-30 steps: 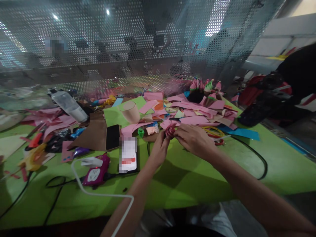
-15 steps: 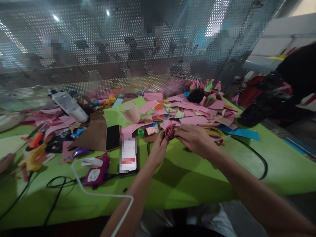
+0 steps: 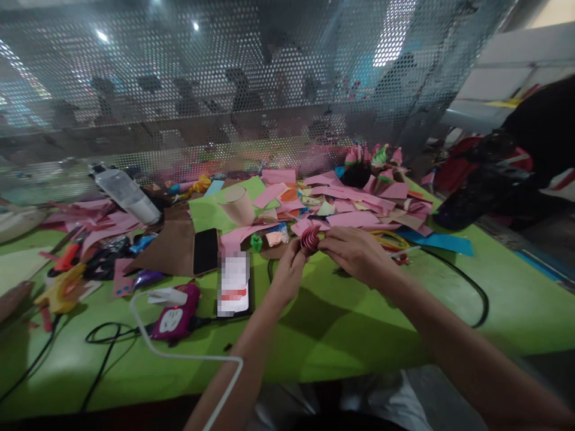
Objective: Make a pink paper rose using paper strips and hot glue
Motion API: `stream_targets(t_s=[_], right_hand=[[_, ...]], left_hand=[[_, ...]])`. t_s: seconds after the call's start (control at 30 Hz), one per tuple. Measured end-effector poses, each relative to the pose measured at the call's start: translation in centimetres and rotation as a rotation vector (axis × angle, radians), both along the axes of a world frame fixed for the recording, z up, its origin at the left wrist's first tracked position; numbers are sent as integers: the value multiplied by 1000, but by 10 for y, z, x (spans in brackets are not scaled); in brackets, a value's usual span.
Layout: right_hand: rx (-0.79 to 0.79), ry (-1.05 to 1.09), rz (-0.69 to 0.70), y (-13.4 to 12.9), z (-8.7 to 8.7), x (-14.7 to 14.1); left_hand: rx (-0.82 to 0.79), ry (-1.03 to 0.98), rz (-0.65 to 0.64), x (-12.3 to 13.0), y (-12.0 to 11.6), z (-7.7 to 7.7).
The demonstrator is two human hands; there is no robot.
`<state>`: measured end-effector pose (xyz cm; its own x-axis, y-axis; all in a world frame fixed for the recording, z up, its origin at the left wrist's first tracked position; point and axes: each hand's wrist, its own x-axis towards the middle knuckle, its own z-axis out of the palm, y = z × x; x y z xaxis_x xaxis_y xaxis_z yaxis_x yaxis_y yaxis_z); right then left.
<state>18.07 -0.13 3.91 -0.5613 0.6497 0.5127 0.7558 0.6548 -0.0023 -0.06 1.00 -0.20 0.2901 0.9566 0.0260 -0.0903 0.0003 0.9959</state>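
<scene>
Over the middle of the green table, a coiled piece of pink paper [image 3: 309, 239] with layered edges is held up. My left hand [image 3: 290, 266] is closed, with its thumb and fingers around the coil's left and lower side. From the right, my right hand [image 3: 353, 248] pinches at the coil's edge, the fingers bent together. Its fingertips are partly hidden behind the coil and the hand itself. Pink paper strips [image 3: 350, 197] lie in a heap just beyond my hands, with a small green paper piece [image 3: 256, 242] to the left.
A yellow glue gun [image 3: 63, 290], a purple power strip [image 3: 177, 317], and two phones [image 3: 205, 250] lie on the left. A clear bottle [image 3: 128, 194] leans behind them. A black cable [image 3: 467, 293] curves at right. Another person's hand [image 3: 15, 299] rests at the far left. Perforated metal [image 3: 224, 84] stands behind.
Both my hands keep almost the same place and hold on the pink coil. At the far left, the other person's hand has moved slightly to the right.
</scene>
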Motion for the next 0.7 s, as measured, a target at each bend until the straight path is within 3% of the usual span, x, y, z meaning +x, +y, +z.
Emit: stream_targets(t_s=[0.43, 0.7], right_hand=[[-113, 370, 40, -3, 1, 4], [-135, 465, 43, -5, 1, 2]], left_hand=[[74, 46, 9, -2, -1, 0], [105, 74, 11, -3, 0, -3]])
